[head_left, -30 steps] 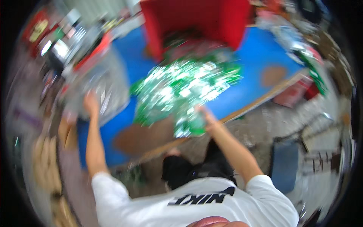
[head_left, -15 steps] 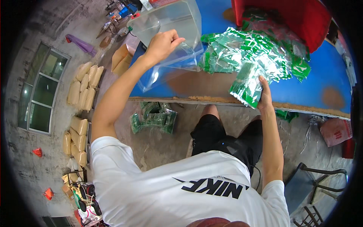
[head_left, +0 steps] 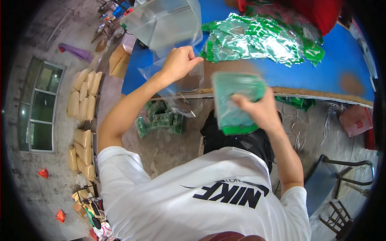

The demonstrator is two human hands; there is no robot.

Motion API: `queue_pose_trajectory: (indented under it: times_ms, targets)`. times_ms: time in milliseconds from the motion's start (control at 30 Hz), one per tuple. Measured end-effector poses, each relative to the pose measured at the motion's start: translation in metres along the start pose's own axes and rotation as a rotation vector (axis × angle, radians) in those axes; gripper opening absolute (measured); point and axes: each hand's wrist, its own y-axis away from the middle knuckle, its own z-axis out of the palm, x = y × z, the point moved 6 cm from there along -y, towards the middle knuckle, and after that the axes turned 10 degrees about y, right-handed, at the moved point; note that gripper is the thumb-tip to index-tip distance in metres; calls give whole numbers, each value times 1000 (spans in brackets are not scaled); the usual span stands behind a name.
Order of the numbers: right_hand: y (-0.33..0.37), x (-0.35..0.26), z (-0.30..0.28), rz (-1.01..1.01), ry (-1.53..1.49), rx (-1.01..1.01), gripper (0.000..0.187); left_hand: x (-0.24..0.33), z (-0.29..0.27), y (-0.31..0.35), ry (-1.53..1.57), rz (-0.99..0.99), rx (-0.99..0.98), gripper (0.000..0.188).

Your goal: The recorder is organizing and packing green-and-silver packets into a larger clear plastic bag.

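In the head view my left hand (head_left: 179,64) is closed, gripping a thin clear plastic bag (head_left: 181,102) that hangs down over the table's front edge. My right hand (head_left: 260,107) holds a flat green and silvery packet (head_left: 235,86), blurred by motion, with the thumb on top; whether it is one packet or a small stack I cannot tell. It is in front of the table edge, right of the bag and apart from it. Beyond both hands a heap of shiny green packets (head_left: 257,38) lies on the blue table (head_left: 317,78).
A translucent plastic bin (head_left: 169,24) stands at the table's left, with a cardboard box (head_left: 119,64) beside it. Something red (head_left: 317,14) lies behind the heap. Filled green bags (head_left: 161,120) rest on the floor below. A chair (head_left: 321,180) stands at right; tan sacks (head_left: 84,94) are stacked at left.
My right hand has lifted the green packet off the heap and swung it left and toward me. My left hand has come nearer, drawing the clear bag from the bin over the table edge.
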Motion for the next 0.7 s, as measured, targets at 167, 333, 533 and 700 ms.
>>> queue_pose_trajectory:
  times_ms: [167, 333, 533, 700]
  targets:
    - [-14, 56, 74, 48, 207, -134, 56, 3, 4, 15, -37, -67, -2, 39]
    - [-50, 82, 55, 104, 126, 183, 56, -2, 5, 34, -40, -22, 29, 40]
    - [-54, 82, 60, 92, 294, 74, 53, 9, 24, 41, 225, -72, 4, 39]
    - [-68, 131, 64, 616, -727, -191, 45, 52, 55, 44, 465, 69, -69, 31]
